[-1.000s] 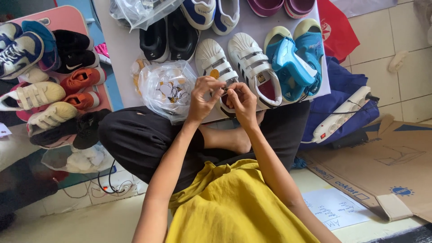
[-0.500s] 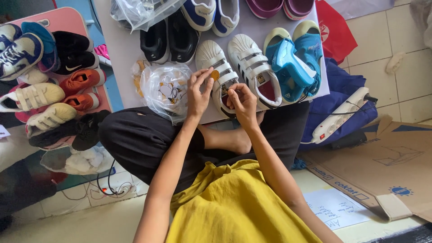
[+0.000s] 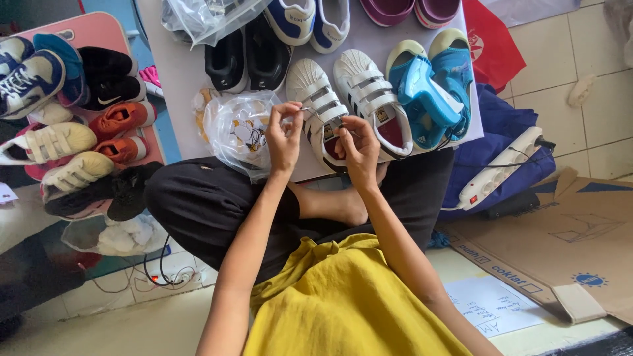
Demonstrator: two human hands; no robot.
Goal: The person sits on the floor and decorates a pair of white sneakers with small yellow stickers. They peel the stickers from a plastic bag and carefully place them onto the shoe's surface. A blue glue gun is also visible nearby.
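Both the left hand (image 3: 285, 135) and right hand (image 3: 359, 146) pinch a white strap shoe (image 3: 323, 109) at the board's near edge.

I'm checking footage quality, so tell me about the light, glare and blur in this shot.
Head view: soft, even daylight, with faint shadows under the left hand and right hand; mild glare on the crinkled clear plastic bag; white strapped sneakers sharp; edges bend slightly from the wide lens.

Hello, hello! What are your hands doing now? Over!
Left hand and right hand both pinching at white strap shoe. Clear plastic bag beside left hand.
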